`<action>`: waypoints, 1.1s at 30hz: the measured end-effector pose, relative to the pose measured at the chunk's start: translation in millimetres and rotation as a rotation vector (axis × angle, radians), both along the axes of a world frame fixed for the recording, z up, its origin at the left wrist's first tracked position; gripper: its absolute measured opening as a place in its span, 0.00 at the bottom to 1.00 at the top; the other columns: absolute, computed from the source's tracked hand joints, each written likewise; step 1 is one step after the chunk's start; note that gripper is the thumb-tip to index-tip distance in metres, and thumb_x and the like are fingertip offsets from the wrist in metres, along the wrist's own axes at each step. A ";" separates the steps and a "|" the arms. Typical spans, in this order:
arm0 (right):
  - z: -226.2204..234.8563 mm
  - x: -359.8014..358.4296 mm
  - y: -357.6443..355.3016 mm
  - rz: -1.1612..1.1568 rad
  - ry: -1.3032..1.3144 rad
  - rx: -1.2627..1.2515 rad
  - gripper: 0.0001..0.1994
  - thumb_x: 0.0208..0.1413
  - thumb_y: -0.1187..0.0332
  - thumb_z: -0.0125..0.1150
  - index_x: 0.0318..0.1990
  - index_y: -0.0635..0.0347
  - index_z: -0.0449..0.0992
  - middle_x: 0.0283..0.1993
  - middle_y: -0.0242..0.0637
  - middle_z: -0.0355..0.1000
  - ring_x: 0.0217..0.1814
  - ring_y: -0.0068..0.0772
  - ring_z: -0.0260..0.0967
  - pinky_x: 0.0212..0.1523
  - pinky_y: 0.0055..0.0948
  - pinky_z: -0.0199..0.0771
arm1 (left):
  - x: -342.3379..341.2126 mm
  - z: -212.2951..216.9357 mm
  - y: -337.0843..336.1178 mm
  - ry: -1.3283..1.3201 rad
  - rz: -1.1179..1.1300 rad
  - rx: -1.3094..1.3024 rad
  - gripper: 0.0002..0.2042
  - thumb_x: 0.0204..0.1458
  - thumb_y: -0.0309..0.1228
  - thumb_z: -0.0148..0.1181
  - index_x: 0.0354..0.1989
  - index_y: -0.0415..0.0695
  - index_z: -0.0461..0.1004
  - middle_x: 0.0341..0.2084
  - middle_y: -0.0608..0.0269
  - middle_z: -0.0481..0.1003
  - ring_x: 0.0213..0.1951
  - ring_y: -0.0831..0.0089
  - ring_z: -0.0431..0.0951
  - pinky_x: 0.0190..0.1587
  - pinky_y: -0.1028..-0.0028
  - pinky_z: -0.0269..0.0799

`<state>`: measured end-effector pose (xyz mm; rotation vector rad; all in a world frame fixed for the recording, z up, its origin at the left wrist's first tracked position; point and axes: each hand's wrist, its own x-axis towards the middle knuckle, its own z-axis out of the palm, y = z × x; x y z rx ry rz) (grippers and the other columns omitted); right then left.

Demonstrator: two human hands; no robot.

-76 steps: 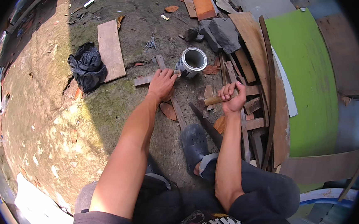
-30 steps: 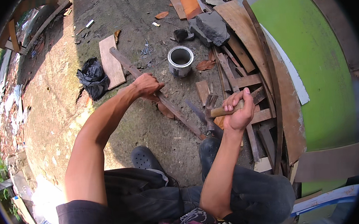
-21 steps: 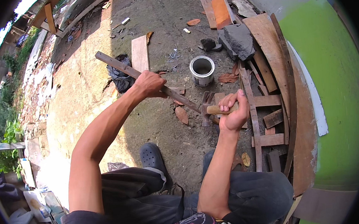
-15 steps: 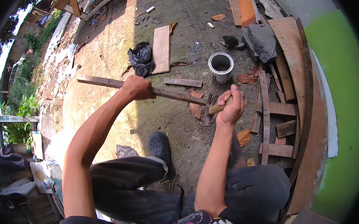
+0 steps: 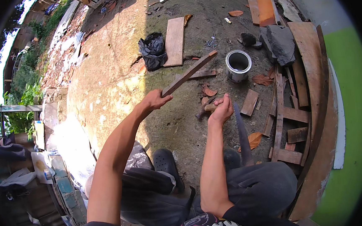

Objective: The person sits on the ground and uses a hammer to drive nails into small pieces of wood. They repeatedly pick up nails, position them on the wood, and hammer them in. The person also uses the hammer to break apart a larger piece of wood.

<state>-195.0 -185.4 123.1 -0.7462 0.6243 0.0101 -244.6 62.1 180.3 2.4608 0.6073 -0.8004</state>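
My left hand [image 5: 155,99] is closed around the lower part of a narrow wooden stick [image 5: 191,73], which slants up to the right above the ground. My right hand [image 5: 221,111] grips a hammer by its wooden handle [image 5: 209,107]; the dark hammer head [image 5: 200,112] points left. The stick and the hammer are apart. Just right of my right hand, a saw blade [image 5: 242,134] with a toothed edge stretches down to my right knee; its handle is hidden. A short wooden block [image 5: 249,102] lies beside it. Partly behind the stick rests a small wood strip [image 5: 203,73].
An open metal can [image 5: 238,65] stands ahead, with loose nails [image 5: 211,43] beyond it. A black plastic bag [image 5: 152,51] and a flat board [image 5: 174,42] lie further left. On the right are a dark stone block [image 5: 277,44] and piled wood scraps [image 5: 290,114] along the green wall [image 5: 348,101].
The stick has swung so its far end now points up and right, away from the hammer. My right hand has drawn slightly left. The saw blade and short block now show.
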 end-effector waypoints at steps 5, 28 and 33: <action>-3.5 0.6 -4.6 0.129 0.040 -0.198 0.20 0.67 0.63 0.52 0.20 0.57 0.63 0.21 0.28 0.60 0.27 0.23 0.60 0.33 0.29 0.64 | -0.3 -46.6 -32.9 -0.033 0.230 -0.343 0.24 0.55 0.51 0.63 0.34 0.37 0.74 0.22 0.61 0.74 0.24 0.71 0.76 0.28 0.69 0.73; -40.8 -14.9 -43.5 1.312 0.633 -0.051 0.12 0.57 0.65 0.59 0.42 0.65 0.69 0.33 0.38 0.73 0.25 0.30 0.73 0.26 0.30 0.83 | -45.6 -134.8 -1.3 -0.221 -0.082 -0.178 0.28 0.43 0.43 0.67 0.50 0.37 0.75 0.41 0.39 0.79 0.46 0.43 0.79 0.52 0.56 0.75; -63.6 -34.6 -33.6 1.047 0.597 0.216 0.18 0.58 0.75 0.53 0.54 0.68 0.61 0.42 0.47 0.75 0.24 0.27 0.72 0.24 0.26 0.81 | -62.5 -121.7 -10.2 -0.216 0.006 -0.203 0.29 0.52 0.52 0.60 0.55 0.43 0.72 0.39 0.42 0.80 0.45 0.43 0.79 0.49 0.52 0.74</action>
